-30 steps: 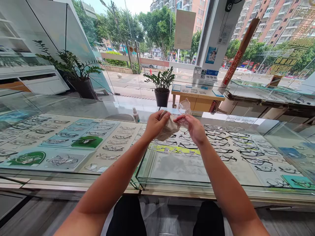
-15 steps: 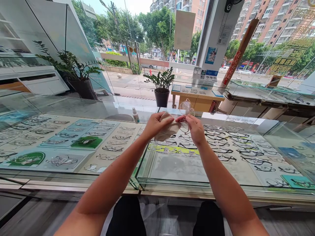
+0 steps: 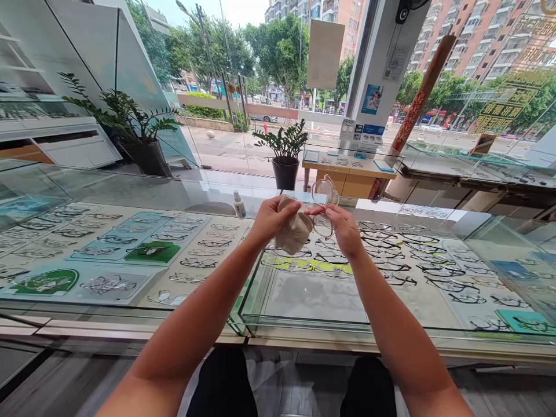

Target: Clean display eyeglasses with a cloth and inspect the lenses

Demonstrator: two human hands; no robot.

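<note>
Beige cloth (image 3: 294,233) in left hand (image 3: 270,220); right hand (image 3: 345,229) holds glasses (image 3: 325,204)

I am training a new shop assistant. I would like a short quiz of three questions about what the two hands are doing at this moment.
1. True or false: the left hand holds a cloth.
2. What does the right hand hold? A. a pen B. glasses C. a phone
3. Fill the gap: the small bottle stands on the counter to the ___ of the left hand.
Key: 1 true; 2 B; 3 left.
</note>
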